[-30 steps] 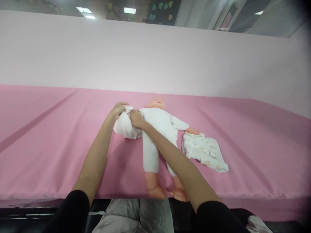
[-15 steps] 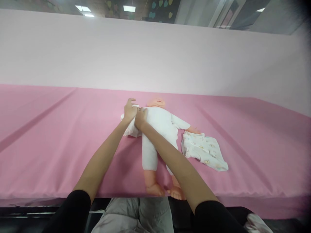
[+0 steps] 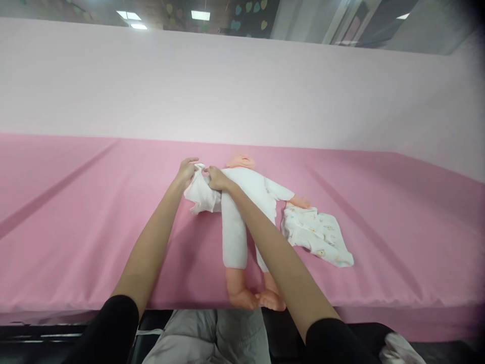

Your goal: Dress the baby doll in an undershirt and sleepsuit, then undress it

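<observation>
Pink cloth covers the long table (image 3: 94, 222), and a baby doll (image 3: 248, 202) lies on its back across the middle of it, head toward the far edge and bare feet reaching the near edge, just above the person's lap. The doll wears a white suit (image 3: 250, 194) over its body and legs. The left hand (image 3: 187, 172) is closed around the bunched white sleeve (image 3: 200, 194) at the doll's arm on that side, fingers curled over the top of the fabric, the sleeve hanging in loose folds below it onto the cloth. The right hand (image 3: 216, 178) crosses over from the other side and pinches the same sleeve near the doll's shoulder, thumb and fingers drawn together on the cloth, touching or nearly touching the left hand; whether the doll's arm is inside the sleeve cannot be told, since the fabric and fingers hide it. The right forearm passes over the doll's trunk and one leg. The doll's other arm stretches toward the right end of the table, its bare hand resting against a small crumpled garment (image 3: 316, 235), white with a faint print, that lies flat on the cloth just beside the doll. A pale pink wall (image 3: 242, 86) rises behind the far edge.
</observation>
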The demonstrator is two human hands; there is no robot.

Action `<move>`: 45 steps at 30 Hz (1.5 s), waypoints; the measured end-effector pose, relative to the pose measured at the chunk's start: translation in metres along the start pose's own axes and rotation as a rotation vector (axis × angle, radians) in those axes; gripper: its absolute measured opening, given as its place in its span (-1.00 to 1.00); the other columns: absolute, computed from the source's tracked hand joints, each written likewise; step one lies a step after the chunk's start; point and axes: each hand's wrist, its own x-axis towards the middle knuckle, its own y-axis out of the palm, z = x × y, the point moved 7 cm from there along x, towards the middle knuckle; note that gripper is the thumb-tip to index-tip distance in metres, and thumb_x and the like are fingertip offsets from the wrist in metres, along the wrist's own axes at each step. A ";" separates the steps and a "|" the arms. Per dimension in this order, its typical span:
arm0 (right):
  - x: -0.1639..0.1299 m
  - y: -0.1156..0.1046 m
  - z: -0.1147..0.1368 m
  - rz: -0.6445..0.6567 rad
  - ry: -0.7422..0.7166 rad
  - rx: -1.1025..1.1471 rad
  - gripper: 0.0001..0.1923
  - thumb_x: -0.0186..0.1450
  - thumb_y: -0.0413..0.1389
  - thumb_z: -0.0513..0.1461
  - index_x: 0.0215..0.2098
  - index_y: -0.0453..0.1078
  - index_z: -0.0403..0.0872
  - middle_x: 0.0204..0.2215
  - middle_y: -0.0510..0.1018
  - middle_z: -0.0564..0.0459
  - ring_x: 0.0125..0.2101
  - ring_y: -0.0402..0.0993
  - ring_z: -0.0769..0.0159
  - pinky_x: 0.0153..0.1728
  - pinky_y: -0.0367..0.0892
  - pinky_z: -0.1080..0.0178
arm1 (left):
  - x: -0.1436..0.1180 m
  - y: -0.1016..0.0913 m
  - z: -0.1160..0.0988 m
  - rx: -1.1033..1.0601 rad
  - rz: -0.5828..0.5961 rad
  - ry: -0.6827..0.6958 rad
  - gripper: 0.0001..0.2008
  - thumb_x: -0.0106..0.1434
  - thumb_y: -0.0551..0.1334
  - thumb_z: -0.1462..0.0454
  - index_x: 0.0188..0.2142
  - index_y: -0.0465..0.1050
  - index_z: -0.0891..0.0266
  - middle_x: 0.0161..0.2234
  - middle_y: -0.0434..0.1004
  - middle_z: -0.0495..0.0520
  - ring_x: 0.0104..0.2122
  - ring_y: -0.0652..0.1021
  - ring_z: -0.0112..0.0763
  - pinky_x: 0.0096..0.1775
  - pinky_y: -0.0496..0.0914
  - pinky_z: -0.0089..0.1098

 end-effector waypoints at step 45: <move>-0.008 -0.024 -0.038 0.100 0.187 -0.169 -0.54 0.03 0.09 -0.30 -0.08 0.46 0.03 -0.10 0.54 -0.04 -0.02 0.34 0.05 -0.11 0.21 0.16 | 0.006 -0.009 0.011 0.965 0.171 0.152 -0.83 -0.03 0.26 0.35 -0.70 0.47 0.30 -0.69 0.42 0.07 -0.60 0.40 -0.43 -0.45 0.28 -0.42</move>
